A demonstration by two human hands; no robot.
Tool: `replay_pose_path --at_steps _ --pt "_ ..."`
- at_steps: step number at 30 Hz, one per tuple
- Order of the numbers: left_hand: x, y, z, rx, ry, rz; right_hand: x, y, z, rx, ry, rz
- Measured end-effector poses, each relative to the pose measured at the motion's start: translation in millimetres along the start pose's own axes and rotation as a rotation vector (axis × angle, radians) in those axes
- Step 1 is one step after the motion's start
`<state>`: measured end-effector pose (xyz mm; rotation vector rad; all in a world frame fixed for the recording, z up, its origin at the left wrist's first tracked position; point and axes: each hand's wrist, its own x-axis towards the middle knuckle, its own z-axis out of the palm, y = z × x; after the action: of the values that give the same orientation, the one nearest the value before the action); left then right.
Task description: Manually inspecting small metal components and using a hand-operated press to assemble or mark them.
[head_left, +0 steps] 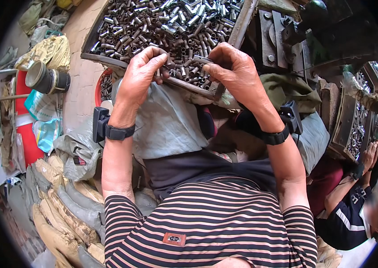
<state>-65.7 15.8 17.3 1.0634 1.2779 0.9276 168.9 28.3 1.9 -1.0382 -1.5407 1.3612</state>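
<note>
A wide, shallow tray [244, 27] in front of me is heaped with short metal tubes [133, 33], some shiny, some dark and brownish. Over its near right part, my right hand [237, 67] pinches one small metal tube [201, 59] between thumb and forefinger, the tube pointing left. My left hand [141, 71] is above the near left edge, its thumb and fingers pressed together. Whatever sits in that pinch blends with the dark tubes behind it. A gap separates the two hands. Both wrists wear black straps with small black boxes.
Machinery with dark metal plates [274, 42] stands right of the tray. A red tub [99, 89] holding more tubes is at the left. Stacked sacks [62, 210] lie lower left. On the right, a co-worker's hand [368, 157] is beside another tray of metal pieces [357, 134].
</note>
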Motion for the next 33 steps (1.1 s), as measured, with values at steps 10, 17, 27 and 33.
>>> replay_pose_path --at_steps 10,17,27,33 --pt "-24.5 -7.9 33.4 -0.431 -0.060 0.018 -6.7 -8.5 12.2 -0.003 0.015 -0.038" --pt "-27.0 -14.6 29.7 -0.600 -0.052 0.075 -9.5 -14.9 14.6 0.270 -0.053 0.059" --pt "-32.0 -7.4 35.3 -0.376 0.024 0.167 -16.5 -13.5 16.6 0.308 -0.018 0.050" --pt "-33.0 -7.4 34.9 -0.219 0.058 0.223 -18.9 -9.3 15.3 0.360 -0.042 0.078"
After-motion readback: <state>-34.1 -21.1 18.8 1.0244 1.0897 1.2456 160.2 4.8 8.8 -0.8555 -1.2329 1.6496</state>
